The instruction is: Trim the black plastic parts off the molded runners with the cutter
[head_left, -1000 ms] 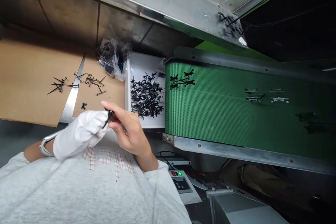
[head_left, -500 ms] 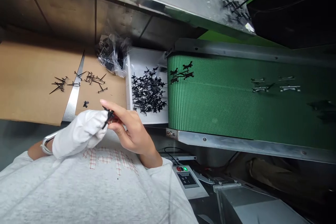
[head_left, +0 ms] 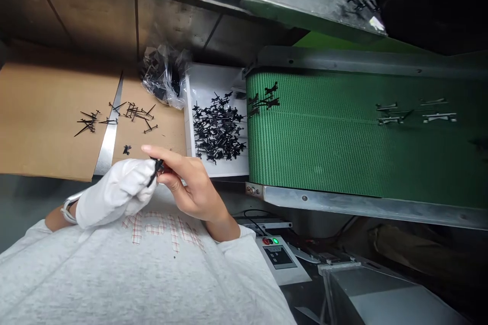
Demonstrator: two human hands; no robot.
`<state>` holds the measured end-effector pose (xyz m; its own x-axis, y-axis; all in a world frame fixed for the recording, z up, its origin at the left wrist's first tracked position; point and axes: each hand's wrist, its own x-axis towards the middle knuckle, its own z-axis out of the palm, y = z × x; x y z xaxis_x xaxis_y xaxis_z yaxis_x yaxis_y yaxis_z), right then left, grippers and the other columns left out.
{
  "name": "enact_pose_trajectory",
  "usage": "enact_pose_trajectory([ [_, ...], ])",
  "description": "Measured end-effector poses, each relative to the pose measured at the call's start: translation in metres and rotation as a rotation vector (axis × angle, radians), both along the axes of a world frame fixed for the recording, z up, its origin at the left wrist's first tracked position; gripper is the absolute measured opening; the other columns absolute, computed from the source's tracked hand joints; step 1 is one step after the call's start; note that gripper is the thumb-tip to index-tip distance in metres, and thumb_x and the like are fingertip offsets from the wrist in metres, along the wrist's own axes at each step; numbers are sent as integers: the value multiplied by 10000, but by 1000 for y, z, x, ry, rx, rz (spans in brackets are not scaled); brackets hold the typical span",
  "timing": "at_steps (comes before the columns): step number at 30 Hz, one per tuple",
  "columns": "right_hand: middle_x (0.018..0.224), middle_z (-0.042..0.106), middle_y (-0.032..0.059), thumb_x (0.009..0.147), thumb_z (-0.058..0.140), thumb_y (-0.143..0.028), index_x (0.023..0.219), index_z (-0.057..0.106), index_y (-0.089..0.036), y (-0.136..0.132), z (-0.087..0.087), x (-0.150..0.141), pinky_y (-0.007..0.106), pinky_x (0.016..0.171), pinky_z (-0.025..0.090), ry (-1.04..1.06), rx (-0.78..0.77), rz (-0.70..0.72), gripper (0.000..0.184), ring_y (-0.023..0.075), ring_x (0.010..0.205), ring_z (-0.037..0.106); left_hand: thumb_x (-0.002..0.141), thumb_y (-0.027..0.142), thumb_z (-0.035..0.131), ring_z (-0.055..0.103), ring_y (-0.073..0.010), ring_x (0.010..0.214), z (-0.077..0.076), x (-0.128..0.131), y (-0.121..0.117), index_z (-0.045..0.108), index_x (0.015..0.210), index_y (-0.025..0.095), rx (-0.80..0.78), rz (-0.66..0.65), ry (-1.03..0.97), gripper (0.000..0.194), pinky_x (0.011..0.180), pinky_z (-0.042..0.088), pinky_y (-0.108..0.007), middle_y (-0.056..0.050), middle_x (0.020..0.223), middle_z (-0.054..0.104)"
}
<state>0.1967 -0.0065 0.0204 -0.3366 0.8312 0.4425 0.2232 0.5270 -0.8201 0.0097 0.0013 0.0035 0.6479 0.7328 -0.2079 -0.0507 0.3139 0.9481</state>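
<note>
The bare right hand (head_left: 194, 185) gripped a small black plastic part (head_left: 157, 165) between closed fingers (head_left: 165, 155), touching the gloved left hand (head_left: 114, 194) (its fingers hidden, state unclear). A loose pinch could drop the part onto the cardboard sheet (head_left: 46, 111).

1. My surface is a cardboard sheet (head_left: 57, 122) with a metal strip (head_left: 109, 144) across it, scattered small black parts (head_left: 131, 111) and a clear plastic bag (head_left: 163, 78).
2. Just beside it, a white tray (head_left: 213, 81) holds a heap of black parts (head_left: 218, 129).
3. Next to that, a green conveyor belt (head_left: 324, 147) carries a cluster of dark parts (head_left: 264, 100) and a few pale parts (head_left: 415, 111).
</note>
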Motion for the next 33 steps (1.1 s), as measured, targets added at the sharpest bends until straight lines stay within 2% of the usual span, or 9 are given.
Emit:
enact_pose_trajectory([
  [2,844,670,-11,1089,379,-413,1434,499,-226,-1,-2,1,262,628,529,-11,-15,15,410,117,609,554,956,642,476,330,-116,405,5,0,1,500,677,231,-153,-32,-88,498,382,280,-299,28,509,434],
  [4,796,623,-19,1085,360,-457,1484,438,-223,-2,-4,1,269,621,534,-43,-31,22,469,124,595,529,932,636,535,303,-109,398,8,0,2,503,672,230,-217,-35,-143,483,374,246,-299,36,498,405],
  [7,778,587,-22,1088,324,-475,1508,392,-219,-3,-6,1,269,602,521,-84,-36,23,497,128,596,521,920,615,579,284,-105,396,9,1,4,501,668,230,-230,-19,-179,467,373,239,-300,43,498,382],
  [15,883,684,-18,1092,375,-411,1439,480,-215,1,-2,-2,244,595,494,-30,32,-16,412,103,593,545,929,594,589,307,-102,393,15,4,7,497,634,222,-168,20,-147,484,372,247,-301,37,501,417],
  [18,822,670,-22,1096,359,-403,1426,507,-211,1,-3,-4,249,574,475,-49,49,-61,409,110,579,541,948,601,556,294,-97,363,19,4,10,470,617,219,-168,-11,-153,513,352,223,-295,46,448,390],
  [24,813,659,6,1097,337,-407,1437,515,-222,2,-9,-5,301,641,514,-42,102,-109,426,144,648,558,951,618,539,271,-92,325,28,8,12,404,587,219,-219,-7,-124,557,329,216,-278,58,384,326],
  [26,821,643,2,1073,384,-491,1421,530,-233,1,-10,-6,304,636,517,34,18,-84,457,140,645,537,918,638,576,251,-92,311,32,10,12,395,579,223,-239,9,-125,565,317,203,-279,64,379,311],
  [29,756,561,-26,984,480,-656,1324,586,-240,0,-11,-9,283,554,474,210,-196,-93,547,125,595,476,867,663,631,208,-78,313,37,15,14,382,565,220,-246,47,-85,591,312,178,-272,72,400,291],
  [33,709,479,-53,933,586,-653,1192,600,-248,6,-13,-15,254,504,405,399,-473,-35,482,110,569,420,861,653,651,257,-75,374,38,17,16,375,546,205,-138,101,-8,613,349,221,-255,58,438,320],
])
